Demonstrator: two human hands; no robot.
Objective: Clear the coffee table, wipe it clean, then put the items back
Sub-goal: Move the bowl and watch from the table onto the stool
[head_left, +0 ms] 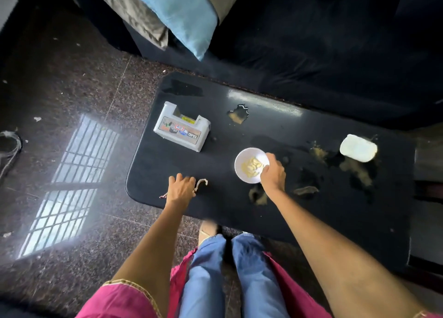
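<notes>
A black coffee table [230, 212] carries a white plastic box with a printed label [181, 130], a small white bowl with yellowish food [249, 165] and a white sponge-like block [358, 148]. My right hand [273, 172] grips the bowl's near right rim. My left hand [181, 188] rests palm down on the table over a thin twisted cord [201, 184], fingers spread. Brownish spills and wet patches [357, 167] mark the table's right half.
A dark sofa [335, 42] with a blue cushion [182, 13] stands behind the table. Speckled stone floor [72, 173] lies to the left, with a sandal [9, 150] at the far left edge. My legs in blue jeans [227, 277] stand at the table's near edge.
</notes>
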